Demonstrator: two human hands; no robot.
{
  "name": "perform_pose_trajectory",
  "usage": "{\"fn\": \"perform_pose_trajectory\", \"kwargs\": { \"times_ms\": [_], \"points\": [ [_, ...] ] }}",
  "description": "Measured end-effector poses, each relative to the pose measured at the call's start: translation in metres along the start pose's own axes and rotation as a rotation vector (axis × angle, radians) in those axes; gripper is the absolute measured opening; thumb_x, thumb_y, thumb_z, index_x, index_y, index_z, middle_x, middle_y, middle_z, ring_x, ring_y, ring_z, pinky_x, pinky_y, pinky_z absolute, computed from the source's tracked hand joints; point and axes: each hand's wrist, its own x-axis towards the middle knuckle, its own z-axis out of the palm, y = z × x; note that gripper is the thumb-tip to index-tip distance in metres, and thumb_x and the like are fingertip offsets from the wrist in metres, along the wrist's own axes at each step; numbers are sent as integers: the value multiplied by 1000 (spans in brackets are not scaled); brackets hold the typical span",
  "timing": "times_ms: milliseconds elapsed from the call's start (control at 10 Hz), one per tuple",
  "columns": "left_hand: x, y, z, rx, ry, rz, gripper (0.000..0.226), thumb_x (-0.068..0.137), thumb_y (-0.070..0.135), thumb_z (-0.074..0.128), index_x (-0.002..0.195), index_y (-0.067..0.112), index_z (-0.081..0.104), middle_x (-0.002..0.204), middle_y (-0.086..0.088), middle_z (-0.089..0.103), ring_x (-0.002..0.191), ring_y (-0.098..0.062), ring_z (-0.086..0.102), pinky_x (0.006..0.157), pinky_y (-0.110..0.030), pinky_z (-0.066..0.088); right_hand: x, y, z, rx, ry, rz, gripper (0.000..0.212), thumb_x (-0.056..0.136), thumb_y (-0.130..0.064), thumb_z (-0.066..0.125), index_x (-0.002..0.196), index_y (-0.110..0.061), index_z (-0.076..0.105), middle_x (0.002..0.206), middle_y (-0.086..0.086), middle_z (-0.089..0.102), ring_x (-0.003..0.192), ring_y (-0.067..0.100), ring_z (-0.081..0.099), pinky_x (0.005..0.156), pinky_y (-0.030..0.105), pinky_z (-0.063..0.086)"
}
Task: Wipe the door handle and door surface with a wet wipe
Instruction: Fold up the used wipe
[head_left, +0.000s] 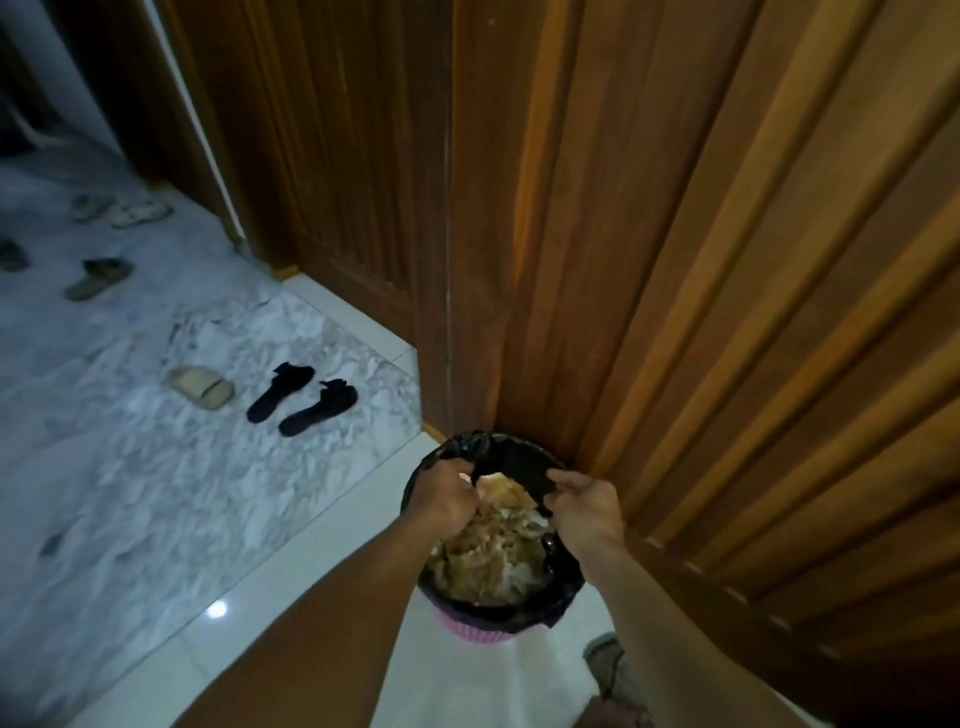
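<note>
Wooden door (727, 234): reddish-brown, vertical raised slats with a satin sheen. It fills the right half of the view and stands directly behind the bin. A second slatted panel (337, 182) meets it at a corner on the left.

Marble floor (130, 467): white with grey veining, polished, bordered by a plain glossy white tile band (291, 587).

Bin (467, 626): round, with a pink woven-pattern wall showing below. It stands on the white tile, touching or just beside the door foot.

Bin liner (509, 457): thin, crinkled black plastic folded over the rim.

Litter (488, 551): crumpled tan and white paper-like scraps. Whether a wet wipe is among them cannot be told.

Left hand (441, 499): grip closed, fingers curled, pinching the liner's left edge.

Right hand (584, 506): grip closed, pinching the liner's right edge.

Footwear on the marble: a black sandal pair (301, 397), a beige slide (200, 387) and an olive slide (98, 278).
</note>
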Motion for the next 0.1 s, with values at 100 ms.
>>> {"fn": "perform_pose_trajectory", "kwargs": {
  "times_ms": [100],
  "points": [
    [0,-21,2,63,20,-26,42,92,27,66,132,17,59,123,-6,67,115,-25,60,99,-31,47,-4,5,-2,-50,-70,-7,31,85,-2,56,93,-26,72,102,0,71,100,20,64,95,42,52]
  ]
}}
